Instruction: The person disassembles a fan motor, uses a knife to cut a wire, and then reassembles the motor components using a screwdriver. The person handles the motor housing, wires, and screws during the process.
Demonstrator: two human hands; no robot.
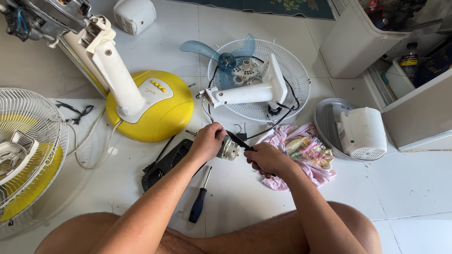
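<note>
My left hand [207,141] grips a small grey fan motor [230,149] held above the white tiled floor. My right hand [266,158] holds a dark-handled tool [238,139] whose tip rests against the motor's top. Black wires [266,129] run from the motor towards a white fan neck piece [247,92] lying on a round white fan grille [287,70]. A blue-handled screwdriver [199,201] lies on the floor just in front of my left forearm. My bare knees frame the bottom of the view.
A yellow fan base with a white stand [150,103] is at left. A yellow-and-white fan cage [28,150] lies far left. A blue fan blade [221,56], pink cloth [306,153], black cover plate [167,162], white motor housing [362,134] and a white cabinet [414,108] surround me.
</note>
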